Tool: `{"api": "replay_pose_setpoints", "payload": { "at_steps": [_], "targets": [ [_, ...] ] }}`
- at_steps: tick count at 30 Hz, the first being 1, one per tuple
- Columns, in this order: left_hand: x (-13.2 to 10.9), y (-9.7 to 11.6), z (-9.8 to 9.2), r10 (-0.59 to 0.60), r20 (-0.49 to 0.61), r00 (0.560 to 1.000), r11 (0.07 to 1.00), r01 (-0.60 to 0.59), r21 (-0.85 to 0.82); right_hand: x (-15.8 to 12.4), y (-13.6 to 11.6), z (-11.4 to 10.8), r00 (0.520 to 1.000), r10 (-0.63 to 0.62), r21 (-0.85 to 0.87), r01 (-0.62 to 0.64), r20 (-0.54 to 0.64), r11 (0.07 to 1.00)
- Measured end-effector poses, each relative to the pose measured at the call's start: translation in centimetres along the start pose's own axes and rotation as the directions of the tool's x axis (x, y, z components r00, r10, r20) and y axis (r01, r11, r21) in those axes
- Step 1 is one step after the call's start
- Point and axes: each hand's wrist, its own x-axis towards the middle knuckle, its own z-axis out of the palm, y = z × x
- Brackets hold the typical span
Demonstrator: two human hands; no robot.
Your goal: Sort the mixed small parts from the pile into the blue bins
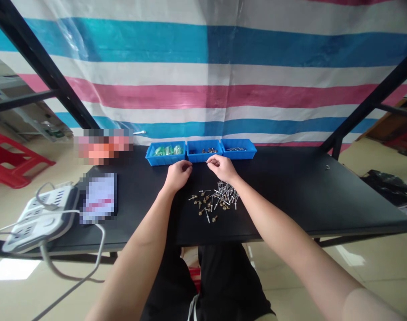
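Observation:
My left hand (178, 175) is closed, fingers curled together, just in front of the blue bins; what it may hold is hidden. Across from it, my right hand (222, 167) pinches thumb and fingertips by the middle bin. A tiny pale bit shows at those fingertips, too small to name. Below the hands lies a loose pile of silver pop rivets (226, 192) mixed with brass-coloured screws (200, 213). The left blue bin (166, 160) has green-and-clear small pieces, the middle bin (203, 157) brass-coloured screws, and the right bin (240, 154) silver rivets.
On the black table (283, 191), a white power strip (43, 218) with cables sits at the left, beside a blurred-out flat device (99, 198). A small metal piece (327, 167) lies far right. Black frame posts flank the table; a striped sheet (176, 96) hangs behind.

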Motion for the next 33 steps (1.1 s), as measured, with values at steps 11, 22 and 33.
{"api": "replay_pose_setpoints", "payload": {
  "at_steps": [11,22,33],
  "targets": [
    [-0.1,0.2,-0.1,0.010,0.001,1.000,1.000,-0.010,-0.007,0.0,0.2,-0.4,0.987,0.003,0.204,-0.035,0.158,0.978],
    [0.0,0.1,0.0,0.008,-0.007,1.000,1.000,-0.009,-0.012,-0.7,-0.7,-0.4,0.978,-0.142,-0.107,0.159,0.151,0.982],
    [-0.1,0.2,0.0,0.001,-0.012,1.000,1.000,-0.001,0.006,-1.7,-3.2,-0.5,0.725,-0.237,-0.088,0.380,0.646,0.921]
  ]
}}
